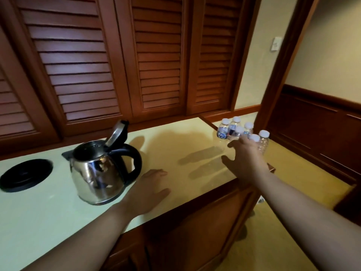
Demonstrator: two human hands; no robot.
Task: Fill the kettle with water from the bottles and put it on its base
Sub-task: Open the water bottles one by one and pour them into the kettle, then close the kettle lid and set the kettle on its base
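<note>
A steel kettle (95,177) with a black handle stands on the pale countertop (175,145), its lid tipped up open. Its round black base (25,175) lies to the left, apart from the kettle. Several small water bottles (232,130) with white caps stand in a cluster at the counter's far right end. My left hand (150,190) lies flat on the counter just right of the kettle, fingers spread, holding nothing. My right hand (244,155) is stretched out at the bottles, fingers apart, its fingertips at the nearest capped bottle (254,138); no grip shows.
Brown louvred doors (109,61) rise right behind the counter. A wooden cabinet front (195,231) runs below the counter's near edge. A lower tan surface (304,173) and dark wood panelling lie to the right, past the bottles.
</note>
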